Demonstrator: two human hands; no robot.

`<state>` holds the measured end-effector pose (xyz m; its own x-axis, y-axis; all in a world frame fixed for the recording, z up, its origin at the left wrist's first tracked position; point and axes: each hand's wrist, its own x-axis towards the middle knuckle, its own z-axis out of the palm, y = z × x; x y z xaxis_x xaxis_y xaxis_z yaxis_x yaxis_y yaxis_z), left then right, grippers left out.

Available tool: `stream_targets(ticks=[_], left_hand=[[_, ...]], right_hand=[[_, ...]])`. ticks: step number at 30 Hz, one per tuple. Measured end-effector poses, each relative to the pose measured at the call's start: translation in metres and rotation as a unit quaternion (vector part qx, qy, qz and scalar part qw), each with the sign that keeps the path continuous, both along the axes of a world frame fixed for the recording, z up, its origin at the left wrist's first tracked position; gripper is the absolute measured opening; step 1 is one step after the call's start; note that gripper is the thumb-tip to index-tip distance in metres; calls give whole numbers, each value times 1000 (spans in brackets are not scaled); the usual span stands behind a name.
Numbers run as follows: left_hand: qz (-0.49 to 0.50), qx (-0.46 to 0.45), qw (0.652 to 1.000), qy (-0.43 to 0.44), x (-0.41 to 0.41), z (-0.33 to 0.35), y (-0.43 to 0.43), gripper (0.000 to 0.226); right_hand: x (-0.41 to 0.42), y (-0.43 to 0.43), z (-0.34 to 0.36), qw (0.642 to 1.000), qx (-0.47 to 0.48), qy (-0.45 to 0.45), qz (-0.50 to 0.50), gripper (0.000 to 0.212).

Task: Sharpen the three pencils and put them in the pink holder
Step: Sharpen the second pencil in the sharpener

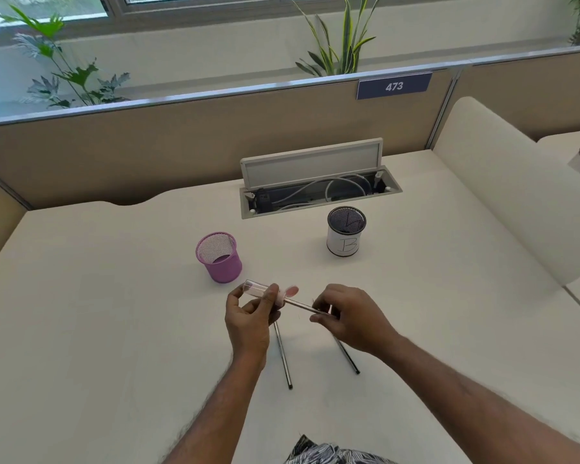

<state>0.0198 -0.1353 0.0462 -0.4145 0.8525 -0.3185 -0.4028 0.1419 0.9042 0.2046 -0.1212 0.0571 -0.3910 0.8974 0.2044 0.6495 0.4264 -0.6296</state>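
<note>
Now the sharpener [256,288] is gripped in the left hand [248,318], near the pink holder [224,267]. A pencil [302,305] is pinched by the right hand [350,316].

The pink holder [219,257] is showing fine wire mesh; the sharpener [253,287] is looking like clear glossy plastic; the pencil [302,305] is gleaming, lacquered; the surface [114,313] is appearing smooth and matt.

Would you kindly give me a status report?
Left hand grips sharpener; right hand holds pencil in it. Two pencils on desk. Pink holder empty, path clear.
</note>
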Motion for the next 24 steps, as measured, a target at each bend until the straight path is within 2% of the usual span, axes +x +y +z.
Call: stream_targets(ticks=[2,4,9,13,15,20,22,24], left_hand=[[7,-3,1000,-3,1,0,-1,50],[11,0,1000,-6,2,-1,-1,50],[14,2,1000,-12,5,-1,-2,50],[-7,12,999,-29,3,-3,1,50],[-32,25,998,-42,1,-2,2,48],[-107,57,989,-81,-7,1,1,41],[-114,60,989,-74,-9,3,0,40],[-110,59,991,-54,-9,4,0,39]], right_hand=[[0,-1,-6,996,77,-42,4,11],[-1,-2,-11,992,114,-45,4,10],[-3,-2,-13,994,106,-6,3,9],[-3,1,-10,998,12,53,-5,11],[-2,2,-6,994,-69,89,-12,12],[1,5,3,932,-307,191,-11,18],[2,6,5,911,-349,220,-8,18],[2,6,8,918,-340,205,-3,15]])
